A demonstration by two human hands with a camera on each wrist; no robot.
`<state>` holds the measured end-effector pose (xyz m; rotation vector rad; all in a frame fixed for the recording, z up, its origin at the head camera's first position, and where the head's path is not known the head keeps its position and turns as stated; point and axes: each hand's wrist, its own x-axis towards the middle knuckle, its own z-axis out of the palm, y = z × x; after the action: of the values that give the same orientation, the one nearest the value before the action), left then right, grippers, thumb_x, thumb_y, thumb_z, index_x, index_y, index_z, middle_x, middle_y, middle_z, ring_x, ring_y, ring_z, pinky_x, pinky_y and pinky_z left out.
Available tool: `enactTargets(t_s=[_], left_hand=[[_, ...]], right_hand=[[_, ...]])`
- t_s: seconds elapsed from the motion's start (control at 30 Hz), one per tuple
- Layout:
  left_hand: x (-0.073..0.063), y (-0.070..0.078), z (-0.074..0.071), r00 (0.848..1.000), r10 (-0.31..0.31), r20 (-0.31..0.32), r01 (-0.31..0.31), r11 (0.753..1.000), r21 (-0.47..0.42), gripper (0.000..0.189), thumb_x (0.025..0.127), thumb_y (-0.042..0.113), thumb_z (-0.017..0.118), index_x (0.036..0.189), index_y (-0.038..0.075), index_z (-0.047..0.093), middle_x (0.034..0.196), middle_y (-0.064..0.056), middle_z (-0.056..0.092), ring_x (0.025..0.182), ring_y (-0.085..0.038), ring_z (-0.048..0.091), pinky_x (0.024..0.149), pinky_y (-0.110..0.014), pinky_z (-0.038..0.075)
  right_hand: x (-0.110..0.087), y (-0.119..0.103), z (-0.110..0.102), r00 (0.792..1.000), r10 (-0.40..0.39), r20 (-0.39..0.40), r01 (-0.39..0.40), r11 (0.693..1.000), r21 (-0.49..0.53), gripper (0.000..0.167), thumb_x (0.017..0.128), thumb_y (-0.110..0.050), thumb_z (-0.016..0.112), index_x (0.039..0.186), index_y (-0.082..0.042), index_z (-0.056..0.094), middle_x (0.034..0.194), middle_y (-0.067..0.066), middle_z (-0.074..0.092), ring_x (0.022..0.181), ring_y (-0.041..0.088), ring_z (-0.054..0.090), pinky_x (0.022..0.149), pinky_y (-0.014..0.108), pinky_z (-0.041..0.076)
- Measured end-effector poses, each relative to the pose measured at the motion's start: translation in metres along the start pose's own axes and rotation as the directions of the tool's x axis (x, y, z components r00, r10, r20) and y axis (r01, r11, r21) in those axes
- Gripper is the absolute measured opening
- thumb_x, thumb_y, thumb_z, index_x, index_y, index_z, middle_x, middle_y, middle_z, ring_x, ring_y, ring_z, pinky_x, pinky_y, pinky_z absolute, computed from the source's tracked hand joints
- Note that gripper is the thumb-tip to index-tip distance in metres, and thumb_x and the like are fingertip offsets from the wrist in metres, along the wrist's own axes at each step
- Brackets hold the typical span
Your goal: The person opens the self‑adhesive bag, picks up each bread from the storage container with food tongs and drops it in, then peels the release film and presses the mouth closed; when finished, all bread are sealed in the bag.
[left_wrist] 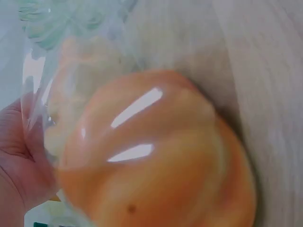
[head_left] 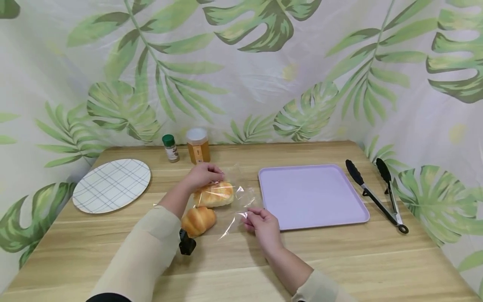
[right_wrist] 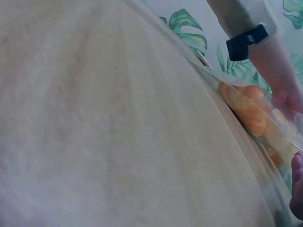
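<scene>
Two breads lie in a clear plastic bag (head_left: 235, 216) on the table: a croissant-shaped roll (head_left: 198, 222) nearer me and a golden oblong bun (head_left: 214, 194) behind it. My left hand (head_left: 203, 175) pinches the bag's film at the far side, just above the bun. At the bag's right end, my right hand (head_left: 265, 228) pinches the film between thumb and fingers. The roll (left_wrist: 161, 151) fills much of the left wrist view under shiny film, with part of the left hand (left_wrist: 23, 161) at the edge. Only a bit of the right hand (right_wrist: 297, 184) shows in the right wrist view.
A lilac tray (head_left: 313, 197) lies to the right, with black-tipped tongs (head_left: 381, 201) beyond it. At the left is an oval checked plate (head_left: 112, 186). A green-capped spice bottle (head_left: 171, 149) and a honey-coloured jar (head_left: 198, 146) stand at the back. A leaf-patterned cloth (head_left: 256, 84) hangs behind the table.
</scene>
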<state>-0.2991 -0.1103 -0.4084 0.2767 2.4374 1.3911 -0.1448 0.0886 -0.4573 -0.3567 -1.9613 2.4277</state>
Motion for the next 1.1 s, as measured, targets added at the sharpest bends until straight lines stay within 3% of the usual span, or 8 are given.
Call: enactTargets(t_s=[0.2, 0.37, 0.5, 0.6, 0.73, 0.8, 0.9, 1.1], left_hand=[[-0.015, 0.012, -0.014, 0.999, 0.040, -0.032, -0.043, 0.991, -0.128, 0.022, 0.090, 0.018, 0.070, 0.102, 0.001, 0.066, 0.078, 0.010, 0.066, 0.077, -0.010, 0.062, 0.074, -0.024, 0.051], [-0.028, 0.015, -0.024, 0.996, 0.043, -0.074, -0.061, 0.962, -0.266, 0.007, 0.091, 0.016, 0.068, 0.093, 0.010, 0.064, 0.076, 0.013, 0.067, 0.077, -0.007, 0.064, 0.076, -0.024, 0.052], [-0.045, 0.016, -0.029, 0.994, 0.028, -0.108, -0.072, 0.898, -0.434, 0.011, 0.093, 0.010, 0.066, 0.085, 0.017, 0.061, 0.077, 0.012, 0.068, 0.075, -0.004, 0.065, 0.072, -0.018, 0.054], [-0.059, 0.016, -0.032, 0.991, 0.055, -0.126, -0.114, 0.839, -0.532, 0.015, 0.095, 0.010, 0.063, 0.083, 0.018, 0.063, 0.079, 0.011, 0.069, 0.077, -0.003, 0.066, 0.073, -0.016, 0.055], [-0.078, 0.017, -0.034, 0.980, 0.121, -0.155, -0.191, 0.772, -0.606, 0.023, 0.099, 0.011, 0.057, 0.081, 0.022, 0.066, 0.081, 0.011, 0.072, 0.079, -0.003, 0.067, 0.077, -0.017, 0.056], [-0.085, 0.019, -0.033, 0.970, 0.152, -0.191, -0.239, 0.754, -0.611, 0.028, 0.100, 0.009, 0.054, 0.080, 0.024, 0.067, 0.081, 0.012, 0.072, 0.079, -0.002, 0.068, 0.078, -0.017, 0.056], [-0.094, 0.022, -0.031, 0.945, 0.192, -0.267, -0.315, 0.757, -0.572, 0.028, 0.098, 0.005, 0.056, 0.083, 0.024, 0.069, 0.081, 0.012, 0.072, 0.079, -0.002, 0.068, 0.078, -0.017, 0.056], [-0.106, 0.036, -0.027, 0.900, 0.224, -0.375, -0.387, 0.805, -0.449, 0.020, 0.094, 0.009, 0.065, 0.085, 0.026, 0.070, 0.086, 0.015, 0.072, 0.085, -0.004, 0.065, 0.082, -0.018, 0.054]], right_hand=[[0.005, -0.017, -0.003, 0.997, -0.063, -0.033, 0.063, 0.998, -0.005, 0.023, 0.094, -0.001, 0.057, 0.111, 0.015, 0.059, 0.095, 0.015, 0.074, 0.075, 0.006, 0.069, 0.069, 0.018, 0.059], [0.016, -0.039, -0.009, 0.993, -0.110, -0.042, 0.110, 0.994, -0.019, 0.020, 0.096, -0.003, 0.057, 0.107, 0.013, 0.059, 0.088, 0.007, 0.074, 0.077, 0.006, 0.070, 0.070, 0.020, 0.060], [0.024, -0.057, -0.013, 0.989, -0.151, 0.003, 0.151, 0.985, -0.083, 0.024, 0.097, -0.005, 0.057, 0.112, 0.014, 0.059, 0.091, 0.009, 0.075, 0.075, 0.003, 0.069, 0.070, 0.020, 0.059], [0.028, -0.071, -0.015, 0.978, -0.198, 0.058, 0.204, 0.969, -0.140, 0.025, 0.098, -0.006, 0.056, 0.113, 0.013, 0.060, 0.091, 0.008, 0.075, 0.075, 0.003, 0.069, 0.070, 0.019, 0.059], [0.031, -0.087, -0.016, 0.954, -0.273, 0.123, 0.292, 0.939, -0.183, 0.024, 0.099, -0.007, 0.055, 0.111, 0.013, 0.062, 0.088, 0.007, 0.075, 0.075, 0.003, 0.069, 0.071, 0.021, 0.059], [0.032, -0.095, -0.015, 0.937, -0.315, 0.152, 0.341, 0.918, -0.203, 0.024, 0.099, -0.006, 0.056, 0.111, 0.014, 0.062, 0.090, 0.010, 0.075, 0.075, 0.002, 0.069, 0.070, 0.020, 0.059], [0.033, -0.107, -0.014, 0.914, -0.361, 0.188, 0.399, 0.884, -0.243, 0.024, 0.098, -0.005, 0.057, 0.111, 0.013, 0.064, 0.095, 0.019, 0.074, 0.076, 0.000, 0.068, 0.071, 0.018, 0.058], [0.033, -0.124, -0.008, 0.899, -0.381, 0.215, 0.434, 0.843, -0.318, 0.024, 0.098, -0.010, 0.060, 0.113, 0.007, 0.068, 0.105, 0.023, 0.072, 0.081, -0.003, 0.067, 0.079, 0.016, 0.057]])
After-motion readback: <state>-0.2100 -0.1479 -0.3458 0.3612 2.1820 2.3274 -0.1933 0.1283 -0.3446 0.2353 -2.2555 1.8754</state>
